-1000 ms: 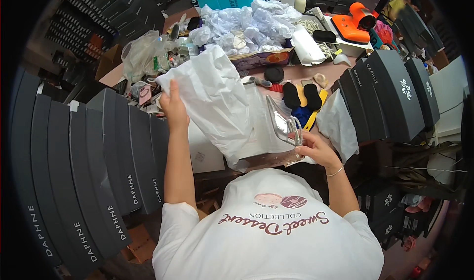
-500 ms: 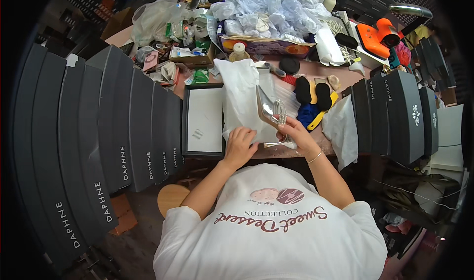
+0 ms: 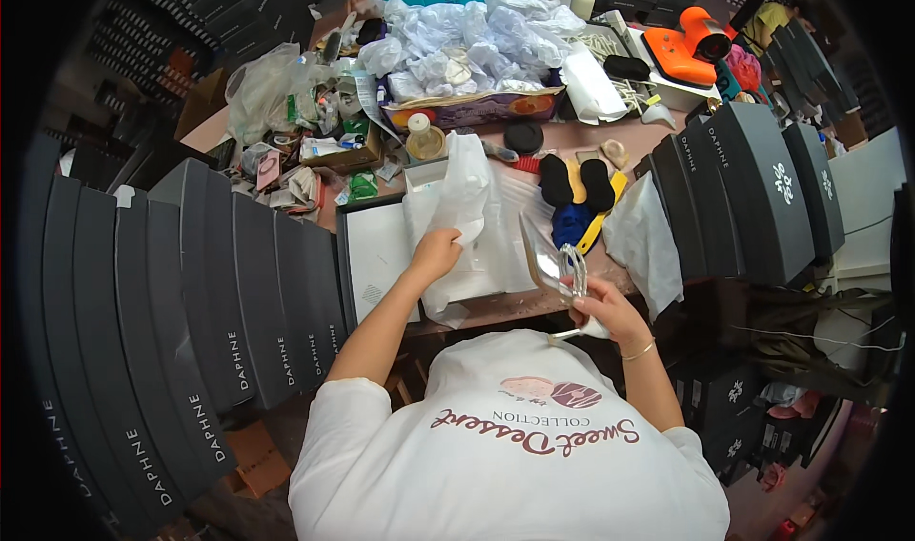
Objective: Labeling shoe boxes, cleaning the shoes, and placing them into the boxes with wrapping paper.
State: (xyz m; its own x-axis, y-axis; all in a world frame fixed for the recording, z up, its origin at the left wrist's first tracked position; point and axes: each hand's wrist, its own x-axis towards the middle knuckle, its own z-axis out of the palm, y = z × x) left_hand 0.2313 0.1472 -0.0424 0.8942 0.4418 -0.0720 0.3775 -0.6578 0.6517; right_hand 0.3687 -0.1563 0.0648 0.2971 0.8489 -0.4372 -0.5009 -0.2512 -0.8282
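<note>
A silver high-heeled shoe [image 3: 545, 260] with shiny straps is in my right hand [image 3: 615, 314], its pointed toe up and its heel toward my shirt. The right fingers close round the strap area. My left hand [image 3: 437, 257] pinches a sheet of white tissue paper [image 3: 469, 183], which stands partly raised. More tissue lies under that hand and hides most of what is beneath it. Left of it, partly covered, is an open dark shoebox [image 3: 345, 272] with a white inside.
Dark shoeboxes [image 3: 257, 293] line the left, and others [image 3: 753, 207] the right. Behind stand a carton of crumpled paper [image 3: 496, 107], a glue jar [image 3: 424, 141] and an orange device [image 3: 681, 53]. Near the shoe lie black-headed brushes [image 3: 596, 186] and a white pouch [image 3: 645, 231].
My left hand has closed on the tissue paper and lifted its edge. My right hand has drawn the shoe to the right and nearer my body. The whole view has shifted somewhat.
</note>
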